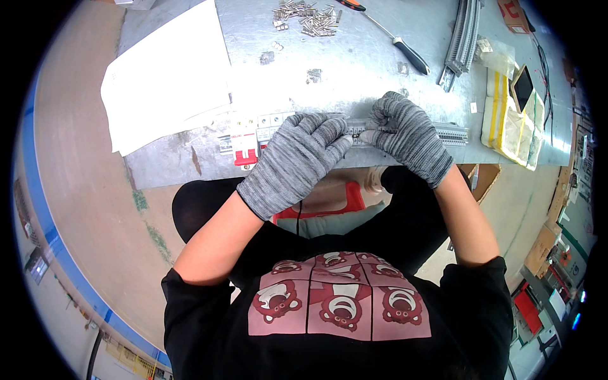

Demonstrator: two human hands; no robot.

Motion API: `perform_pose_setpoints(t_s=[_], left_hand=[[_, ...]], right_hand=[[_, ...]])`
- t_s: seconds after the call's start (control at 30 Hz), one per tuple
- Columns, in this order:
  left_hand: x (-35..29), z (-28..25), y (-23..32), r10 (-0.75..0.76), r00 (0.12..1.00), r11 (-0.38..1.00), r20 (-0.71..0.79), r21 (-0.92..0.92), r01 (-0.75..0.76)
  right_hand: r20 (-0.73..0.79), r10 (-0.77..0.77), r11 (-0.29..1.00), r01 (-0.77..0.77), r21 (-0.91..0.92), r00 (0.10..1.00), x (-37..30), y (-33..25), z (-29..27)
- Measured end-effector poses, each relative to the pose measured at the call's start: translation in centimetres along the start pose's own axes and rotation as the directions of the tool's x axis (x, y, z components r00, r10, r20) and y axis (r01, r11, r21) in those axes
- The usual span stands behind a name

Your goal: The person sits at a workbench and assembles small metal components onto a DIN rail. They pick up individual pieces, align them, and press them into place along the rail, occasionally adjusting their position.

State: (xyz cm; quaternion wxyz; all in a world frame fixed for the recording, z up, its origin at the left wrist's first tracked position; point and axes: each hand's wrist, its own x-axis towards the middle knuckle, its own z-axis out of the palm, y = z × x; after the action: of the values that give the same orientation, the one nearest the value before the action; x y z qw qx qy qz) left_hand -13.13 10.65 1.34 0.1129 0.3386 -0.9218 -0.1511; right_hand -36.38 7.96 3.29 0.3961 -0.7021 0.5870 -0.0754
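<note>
Both my hands wear grey knitted gloves and meet over a DIN rail (225, 144) near the table's front edge. My left hand (296, 163) closes over the rail's middle, with its thumb stretched toward the right fingertips. Beside it on the left sit a circuit breaker with a red switch (244, 152) and some white modules (272, 120), partly covered by the glove. My right hand (411, 138) is pinched at the small grey parts mid-rail; whatever lies between its fingertips is too small to name. A row of grey terminal blocks (452, 134) extends beyond it to the right.
White paper (168, 79) covers the table's left. Small metal pieces (310, 19) lie at the back, near a dark-handled screwdriver (411, 56). Farther right are grey rails with terminal blocks (462, 41) and a yellow-striped cloth (497, 120) under a phone (523, 88).
</note>
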Motion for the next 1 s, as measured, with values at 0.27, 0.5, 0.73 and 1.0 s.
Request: perform_pose_setpoints(t_s=[0.27, 0.5, 0.73, 1.0], left_hand=[[0.4, -0.1, 0.0, -0.005, 1.0, 1.0, 0.018, -0.015, 0.006], [0.1, -0.1, -0.1, -0.007, 1.0, 0.999, -0.029, -0.037, 0.006], [0.5, -0.4, -0.1, 0.025, 0.998, 0.999, -0.053, -0.04, -0.028], [0.2, -0.2, 0.1, 0.017, 1.0, 1.0, -0.007, -0.013, -0.017]], right_hand=[[0.033, 0.055, 0.984, -0.06, 0.17, 0.998, 0.5, 0.2, 0.7], [-0.037, -0.037, 0.995, 0.04, 0.087, 0.999, 0.8, 1.3, -0.5], [-0.445, -0.109, 0.902, -0.1, -0.42, 0.889, 5.7, 5.3, -5.1], [-0.482, -0.142, 0.942, -0.033, -0.335, 0.864, 4.3, 4.4, -5.8]])
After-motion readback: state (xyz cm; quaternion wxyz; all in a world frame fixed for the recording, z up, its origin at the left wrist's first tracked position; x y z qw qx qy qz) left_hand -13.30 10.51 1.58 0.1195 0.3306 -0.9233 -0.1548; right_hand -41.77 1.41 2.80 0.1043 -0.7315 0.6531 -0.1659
